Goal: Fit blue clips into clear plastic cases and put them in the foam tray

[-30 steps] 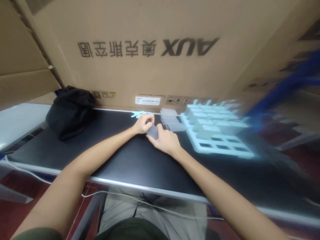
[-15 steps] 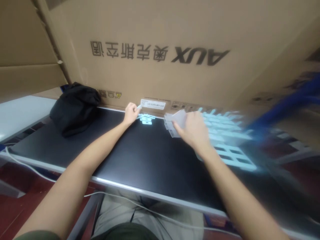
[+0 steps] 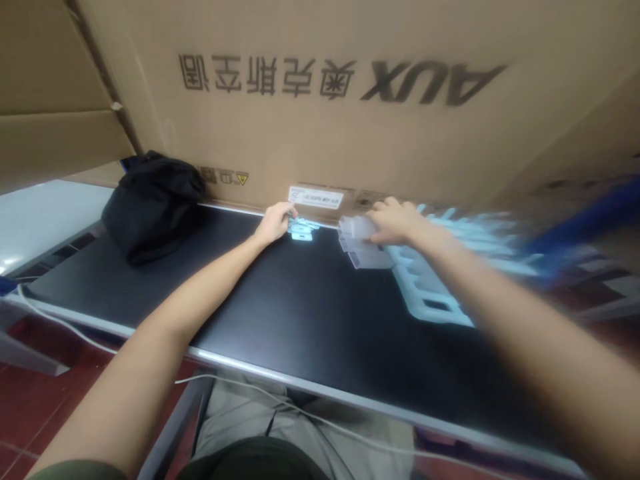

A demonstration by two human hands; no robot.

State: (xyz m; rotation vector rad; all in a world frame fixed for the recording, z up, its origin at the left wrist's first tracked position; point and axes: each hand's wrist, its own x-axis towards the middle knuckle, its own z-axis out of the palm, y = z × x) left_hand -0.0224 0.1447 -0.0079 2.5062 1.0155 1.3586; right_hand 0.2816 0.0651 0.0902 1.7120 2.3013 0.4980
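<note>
My left hand (image 3: 274,223) rests at the back of the black table (image 3: 280,307), fingers curled beside a small light-blue plastic piece (image 3: 301,231); whether it grips anything is unclear. My right hand (image 3: 395,221) reaches over a stack of small grey translucent plates (image 3: 361,247), fingers closed on the top plate. The stack lies against the left edge of a pale blue plastic grid tray (image 3: 430,280) with several rectangular slots, partly blurred.
A large cardboard box (image 3: 340,100) printed AUX stands along the table's back edge. A black bag (image 3: 153,203) sits at the back left. A blurred blue object (image 3: 585,227) is at the far right. A white cable (image 3: 235,387) hangs under the front edge.
The hands parted from the table's middle. My left went to the back beside the blue piece; my right carried a grey plate to the stack by the tray.
</note>
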